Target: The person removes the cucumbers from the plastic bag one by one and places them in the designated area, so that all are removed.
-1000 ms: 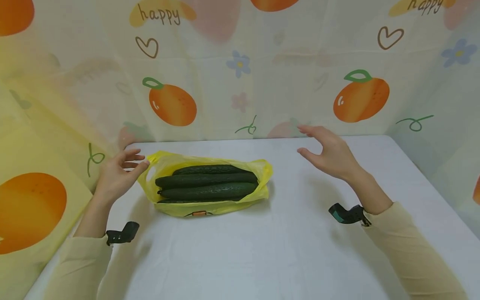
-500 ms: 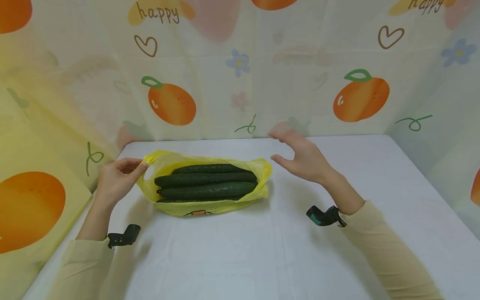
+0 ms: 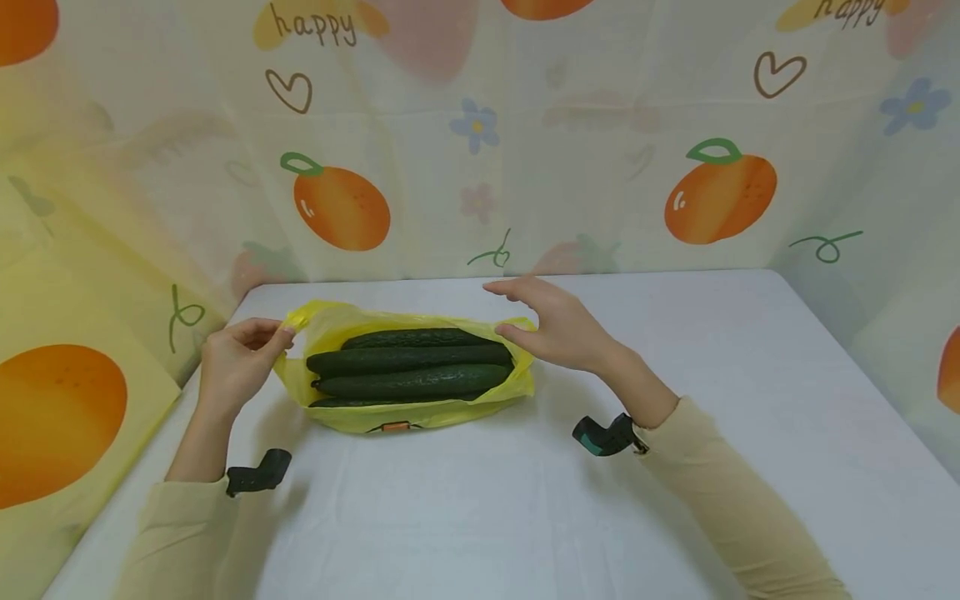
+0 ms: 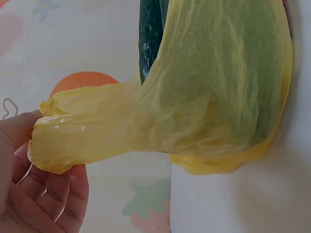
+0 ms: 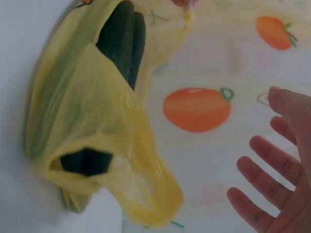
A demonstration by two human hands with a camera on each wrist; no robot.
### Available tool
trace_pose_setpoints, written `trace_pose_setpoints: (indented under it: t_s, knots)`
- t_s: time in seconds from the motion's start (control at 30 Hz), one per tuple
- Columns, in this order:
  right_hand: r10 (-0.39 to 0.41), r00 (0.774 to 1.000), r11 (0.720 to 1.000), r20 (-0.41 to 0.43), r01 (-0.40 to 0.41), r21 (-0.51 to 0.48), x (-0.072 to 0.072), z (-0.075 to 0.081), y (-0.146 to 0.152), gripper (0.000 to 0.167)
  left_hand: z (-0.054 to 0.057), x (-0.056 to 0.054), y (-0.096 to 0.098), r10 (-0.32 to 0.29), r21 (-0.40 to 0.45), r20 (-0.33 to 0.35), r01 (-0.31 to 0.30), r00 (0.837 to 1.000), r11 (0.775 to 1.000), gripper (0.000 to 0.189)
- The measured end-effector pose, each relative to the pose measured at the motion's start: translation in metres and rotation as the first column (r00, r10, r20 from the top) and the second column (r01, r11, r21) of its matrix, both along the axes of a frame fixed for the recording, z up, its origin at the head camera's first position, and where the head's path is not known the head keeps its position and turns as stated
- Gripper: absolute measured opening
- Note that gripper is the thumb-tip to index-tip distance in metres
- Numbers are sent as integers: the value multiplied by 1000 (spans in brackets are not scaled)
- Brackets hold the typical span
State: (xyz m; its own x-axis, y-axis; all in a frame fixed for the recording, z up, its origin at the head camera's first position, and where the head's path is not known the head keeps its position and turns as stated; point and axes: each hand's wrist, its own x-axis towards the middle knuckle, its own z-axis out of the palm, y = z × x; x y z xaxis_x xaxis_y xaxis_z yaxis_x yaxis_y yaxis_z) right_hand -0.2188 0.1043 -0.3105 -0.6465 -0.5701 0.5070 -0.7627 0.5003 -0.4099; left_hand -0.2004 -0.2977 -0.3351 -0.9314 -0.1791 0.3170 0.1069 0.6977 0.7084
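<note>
A yellow plastic bag (image 3: 450,414) lies on the white table with its mouth facing up. Inside it several dark green cucumbers (image 3: 412,383) lie side by side. My left hand (image 3: 238,358) pinches the bag's left handle between thumb and fingers; in the left wrist view that handle (image 4: 87,131) is drawn out towards the hand. Above the bag's right end hovers my right hand (image 3: 562,329), its thumb and fingers spread and holding nothing. The right wrist view has the right handle (image 5: 167,194) standing loose, apart from the fingers (image 5: 265,187).
A white cloth covers the table (image 3: 450,517). Behind and at both sides hangs a curtain (image 3: 570,167) printed with oranges, hearts and flowers. A small black camera sits on each wrist, the left camera (image 3: 258,472) and the right camera (image 3: 603,435).
My right hand has moved left from beside the bag to over its right end. My left hand has closed on the left handle. The bag and cucumbers look almost unmoved.
</note>
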Motion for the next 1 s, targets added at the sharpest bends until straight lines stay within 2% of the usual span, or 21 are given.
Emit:
trace_pose_setpoints:
  t_s: [0.2, 0.43, 0.67, 1.0]
  knots:
    - [42, 990, 999, 135, -38, -32, -2, -8, -19, 46, -5, -2, 1, 17, 48, -39, -15, 999, 999, 29]
    - [84, 971, 994, 224, -66, -88, -5, -17, -41, 39, -8, -3, 3, 71, 76, -35, -68, 997, 995, 26]
    - [118, 961, 991, 251, -96, -98, -3, -29, -61, 36, -9, -4, 4, 119, 96, -22, -116, 993, 989, 24]
    - [129, 950, 991, 285, -136, 4, -3, -50, -76, 35, -7, -3, 2, 124, 110, 1, -124, 992, 986, 22]
